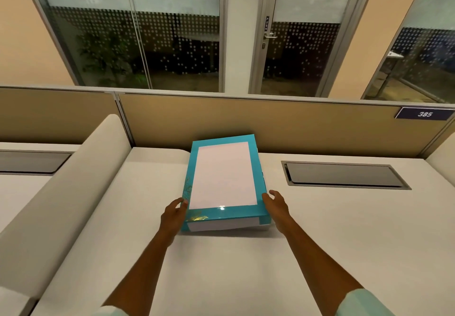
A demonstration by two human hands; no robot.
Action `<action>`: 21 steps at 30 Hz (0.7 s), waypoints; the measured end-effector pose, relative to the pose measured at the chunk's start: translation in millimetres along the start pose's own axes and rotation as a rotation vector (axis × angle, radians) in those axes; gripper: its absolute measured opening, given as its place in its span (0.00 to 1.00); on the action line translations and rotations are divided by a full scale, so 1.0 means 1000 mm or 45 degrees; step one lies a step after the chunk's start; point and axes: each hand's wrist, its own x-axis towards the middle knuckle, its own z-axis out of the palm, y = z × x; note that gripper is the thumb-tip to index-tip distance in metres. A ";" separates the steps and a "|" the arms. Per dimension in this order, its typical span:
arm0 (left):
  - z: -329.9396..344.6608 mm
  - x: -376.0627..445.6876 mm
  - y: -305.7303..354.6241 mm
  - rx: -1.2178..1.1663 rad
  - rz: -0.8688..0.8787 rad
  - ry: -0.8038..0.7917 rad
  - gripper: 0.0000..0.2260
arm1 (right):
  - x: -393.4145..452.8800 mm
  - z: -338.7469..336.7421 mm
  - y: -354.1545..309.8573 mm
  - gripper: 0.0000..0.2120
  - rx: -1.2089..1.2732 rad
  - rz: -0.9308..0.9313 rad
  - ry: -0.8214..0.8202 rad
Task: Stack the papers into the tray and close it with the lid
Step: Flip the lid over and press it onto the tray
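The teal lid (222, 213), glossy with a large clear window in its top and gold leaf prints along its left and near borders, sits over the tray (264, 227) in the middle of the white worktop (221, 266). Through the window and the clear strip on the near side, the white papers (225, 175) show as a stack inside. The lid is slightly tilted: its near right corner rides higher, and a pale edge of the tray peeks out beneath it there.

The left hand (173, 217) presses against the lid's near left corner, fingers (183, 203) curled onto the side wall and thumb near the top edge. The right hand (277, 205) is at the near right corner, its fingers spread apart and touching or just off the lid's right side; which, I cannot tell. Both forearms reach in from the bottom, with pale green sleeves at the edge.

To the right of the box, a grey cable hatch (344, 175) is set flush in the worktop. A tan partition (270, 123) runs behind, carrying a dark plate (424, 114) reading 385. Beyond stand frosted glass walls and a glass door (302, 32).
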 end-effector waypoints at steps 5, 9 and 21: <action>0.016 0.007 0.003 -0.091 -0.173 0.104 0.29 | 0.004 0.006 -0.003 0.23 -0.146 -0.036 0.033; 0.016 0.011 0.005 -0.111 -0.122 0.153 0.14 | 0.005 0.010 0.002 0.23 -0.150 -0.105 0.045; 0.017 -0.004 -0.003 -0.200 0.215 0.215 0.17 | 0.003 0.016 0.014 0.15 -0.180 -0.111 0.125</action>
